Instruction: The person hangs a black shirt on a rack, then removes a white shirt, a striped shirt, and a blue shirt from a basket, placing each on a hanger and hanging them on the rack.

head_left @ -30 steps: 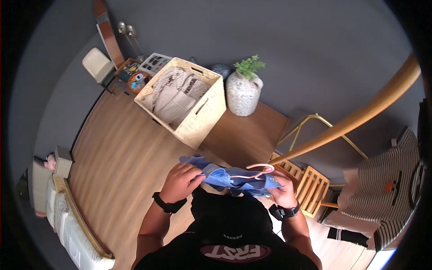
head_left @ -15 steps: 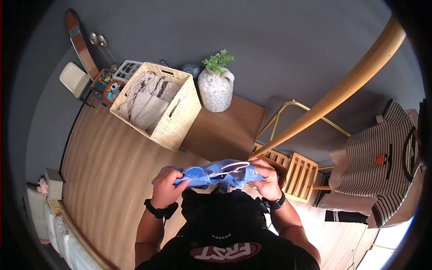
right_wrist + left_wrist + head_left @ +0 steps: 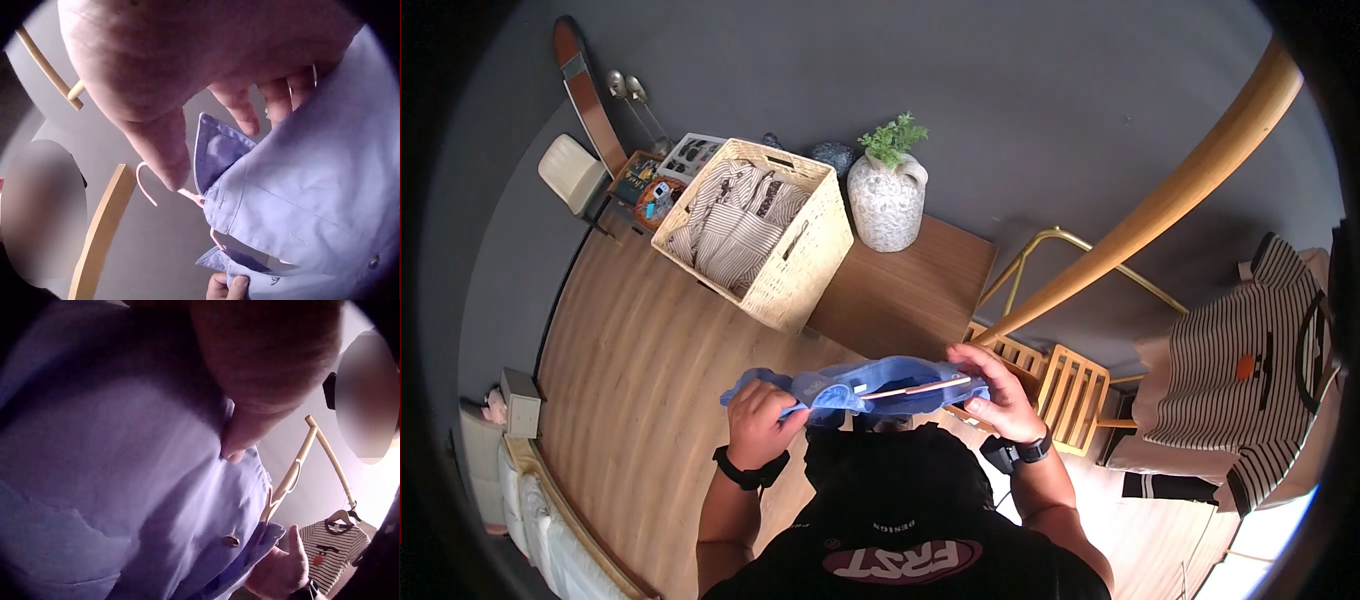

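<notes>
A blue collared shirt (image 3: pixel 832 392) is held up in front of the chest, with a pink clothes hanger (image 3: pixel 925 388) in its neck opening. My left hand (image 3: pixel 762 422) pinches the shirt near one side of the collar; the left wrist view shows its thumb (image 3: pixel 236 445) pressed on the fabric beside a button. At the other side is my right hand (image 3: pixel 1008 402), thumb and fingers spread apart. In the right wrist view a pointed collar tip (image 3: pixel 219 150) stands between thumb and fingers, and the hanger's hook (image 3: pixel 145 182) sticks out past the thumb.
A woven basket (image 3: pixel 815 265) of striped clothing stands ahead on a brown wooden surface (image 3: pixel 920 275), beside a stone-look vase (image 3: pixel 887 205) with a plant. Right of me, a curved wooden pole (image 3: pixel 1160 215) rises near a slatted wooden seat (image 3: pixel 1072 398) and a hanging striped shirt (image 3: pixel 1220 360).
My right hand has loosened from the collar and spread its fingers. The hanger has turned in the neck opening. The view has swung to the right, and the left hand keeps its pinch.
</notes>
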The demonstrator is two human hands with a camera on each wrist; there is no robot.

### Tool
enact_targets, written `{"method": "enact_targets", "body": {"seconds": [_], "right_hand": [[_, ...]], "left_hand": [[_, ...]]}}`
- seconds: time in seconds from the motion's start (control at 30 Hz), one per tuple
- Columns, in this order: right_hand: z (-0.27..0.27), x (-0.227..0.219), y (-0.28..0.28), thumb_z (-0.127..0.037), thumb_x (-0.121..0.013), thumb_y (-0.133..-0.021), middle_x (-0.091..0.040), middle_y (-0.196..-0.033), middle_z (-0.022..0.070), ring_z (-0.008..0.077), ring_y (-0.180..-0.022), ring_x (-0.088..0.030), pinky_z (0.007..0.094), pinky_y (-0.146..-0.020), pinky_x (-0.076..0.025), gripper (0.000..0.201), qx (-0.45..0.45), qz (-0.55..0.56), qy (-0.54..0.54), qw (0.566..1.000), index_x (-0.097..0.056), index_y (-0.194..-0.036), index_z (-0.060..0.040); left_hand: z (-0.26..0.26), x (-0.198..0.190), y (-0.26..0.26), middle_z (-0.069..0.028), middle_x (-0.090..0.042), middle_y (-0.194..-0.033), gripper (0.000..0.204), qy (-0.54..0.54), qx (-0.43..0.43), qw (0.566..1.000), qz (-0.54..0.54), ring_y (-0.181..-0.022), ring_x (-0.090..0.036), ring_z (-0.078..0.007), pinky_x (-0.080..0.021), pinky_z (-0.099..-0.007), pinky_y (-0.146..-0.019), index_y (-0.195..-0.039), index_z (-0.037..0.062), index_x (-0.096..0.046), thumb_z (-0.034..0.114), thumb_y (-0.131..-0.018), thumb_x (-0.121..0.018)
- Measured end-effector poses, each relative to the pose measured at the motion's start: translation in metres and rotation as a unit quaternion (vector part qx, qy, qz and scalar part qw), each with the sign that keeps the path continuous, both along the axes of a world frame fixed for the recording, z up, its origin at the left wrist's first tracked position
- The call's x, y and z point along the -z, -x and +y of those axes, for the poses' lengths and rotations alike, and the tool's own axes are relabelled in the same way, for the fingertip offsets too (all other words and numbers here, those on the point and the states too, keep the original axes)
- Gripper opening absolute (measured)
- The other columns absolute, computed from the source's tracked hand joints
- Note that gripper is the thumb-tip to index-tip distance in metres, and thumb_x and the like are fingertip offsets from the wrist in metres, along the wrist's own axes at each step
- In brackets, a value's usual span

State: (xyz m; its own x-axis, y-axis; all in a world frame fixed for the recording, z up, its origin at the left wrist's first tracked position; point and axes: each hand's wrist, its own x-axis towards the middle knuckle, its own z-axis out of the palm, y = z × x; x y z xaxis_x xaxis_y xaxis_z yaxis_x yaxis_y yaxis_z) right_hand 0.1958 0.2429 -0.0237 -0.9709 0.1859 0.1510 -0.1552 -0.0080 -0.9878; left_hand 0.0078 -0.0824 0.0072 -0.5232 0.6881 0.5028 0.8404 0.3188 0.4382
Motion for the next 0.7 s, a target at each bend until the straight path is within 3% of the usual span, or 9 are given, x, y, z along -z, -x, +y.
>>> {"method": "enact_targets", "body": {"seconds": [0.03,0.13,0.17,0.3,0.4,0.57,0.67,0.7], "right_hand": [[0.002,-0.006,0.001,-0.026,-0.080,-0.090,-0.057,-0.138,0.0152,0.0279,-0.130,-0.053,0.0399,-0.109,-0.040,0.064,0.019,0.017,-0.088,0.996,-0.053,-0.145,-0.0045],[-0.003,-0.022,0.008,-0.025,-0.078,-0.091,-0.060,-0.134,0.0156,0.0277,-0.124,-0.057,0.0397,-0.106,-0.043,0.056,-0.021,0.031,-0.117,0.992,-0.059,-0.139,-0.0029],[-0.006,-0.021,0.006,-0.022,-0.076,-0.093,-0.063,-0.129,0.0154,0.0278,-0.120,-0.060,0.0395,-0.103,-0.046,0.046,-0.034,-0.008,-0.057,0.998,-0.063,-0.133,-0.0010],[-0.010,-0.024,0.006,-0.016,-0.072,-0.097,-0.066,-0.123,0.0150,0.0269,-0.117,-0.062,0.0389,-0.101,-0.048,0.034,-0.057,-0.003,-0.038,0.998,-0.067,-0.125,0.0005],[-0.009,-0.012,0.001,-0.015,-0.071,-0.097,-0.067,-0.123,0.0142,0.0263,-0.114,-0.063,0.0386,-0.098,-0.049,0.032,-0.040,-0.002,0.003,0.999,-0.067,-0.125,0.0010],[-0.005,-0.001,0.005,-0.012,-0.076,-0.093,-0.067,-0.118,0.0101,0.0205,-0.107,-0.065,0.0314,-0.092,-0.051,0.020,0.042,-0.052,-0.107,0.992,-0.070,-0.109,-0.0021],[-0.012,-0.015,0.004,-0.012,-0.079,-0.090,-0.068,-0.117,0.0085,0.0191,-0.103,-0.065,0.0300,-0.090,-0.050,0.023,0.055,-0.117,-0.141,0.981,-0.070,-0.109,-0.0032],[-0.015,-0.017,0.005,-0.010,-0.078,-0.087,-0.069,-0.114,0.0102,0.0232,-0.102,-0.067,0.0322,-0.089,-0.051,0.026,0.075,-0.115,-0.181,0.974,-0.070,-0.111,-0.0040]], "left_hand": [[0.000,-0.002,-0.001,-0.0075,-0.064,-0.075,0.026,0.001,0.005,1.000,0.004,-0.069,-0.060,-0.0297,-0.047,-0.0402,-0.061,-0.078,0.0091,-0.061,0.012,-0.069,-0.086],[0.001,-0.003,-0.003,-0.0073,-0.064,-0.075,0.025,-0.007,0.011,1.000,0.014,-0.069,-0.060,-0.0296,-0.047,-0.0402,-0.061,-0.078,0.0090,-0.061,0.011,-0.068,-0.085],[0.001,-0.001,-0.003,-0.0073,-0.064,-0.075,0.025,-0.015,0.006,1.000,0.016,-0.069,-0.060,-0.0296,-0.047,-0.0404,-0.061,-0.078,0.0090,-0.061,0.011,-0.068,-0.084],[-0.002,0.001,-0.004,-0.0072,-0.064,-0.075,0.025,-0.036,-0.009,0.999,0.009,-0.070,-0.059,-0.0297,-0.046,-0.0408,-0.062,-0.078,0.0089,-0.061,0.011,-0.068,-0.084],[-0.007,0.003,-0.006,-0.0072,-0.064,-0.076,0.025,-0.028,-0.013,0.999,0.007,-0.070,-0.059,-0.0297,-0.046,-0.0409,-0.062,-0.078,0.0088,-0.062,0.011,-0.068,-0.084],[-0.009,0.002,-0.009,-0.0072,-0.064,-0.075,0.024,-0.033,-0.018,0.999,0.008,-0.069,-0.059,-0.0293,-0.046,-0.0406,-0.061,-0.077,0.0088,-0.062,0.012,-0.068,-0.084],[-0.009,0.002,-0.010,-0.0072,-0.064,-0.075,0.024,-0.040,-0.034,0.999,0.012,-0.069,-0.059,-0.0293,-0.047,-0.0403,-0.061,-0.075,0.0089,-0.062,0.012,-0.068,-0.085],[-0.009,0.002,-0.010,-0.0071,-0.064,-0.075,0.024,-0.042,-0.042,0.998,0.013,-0.069,-0.060,-0.0293,-0.047,-0.0402,-0.061,-0.075,0.0089,-0.062,0.012,-0.068,-0.085]]}}
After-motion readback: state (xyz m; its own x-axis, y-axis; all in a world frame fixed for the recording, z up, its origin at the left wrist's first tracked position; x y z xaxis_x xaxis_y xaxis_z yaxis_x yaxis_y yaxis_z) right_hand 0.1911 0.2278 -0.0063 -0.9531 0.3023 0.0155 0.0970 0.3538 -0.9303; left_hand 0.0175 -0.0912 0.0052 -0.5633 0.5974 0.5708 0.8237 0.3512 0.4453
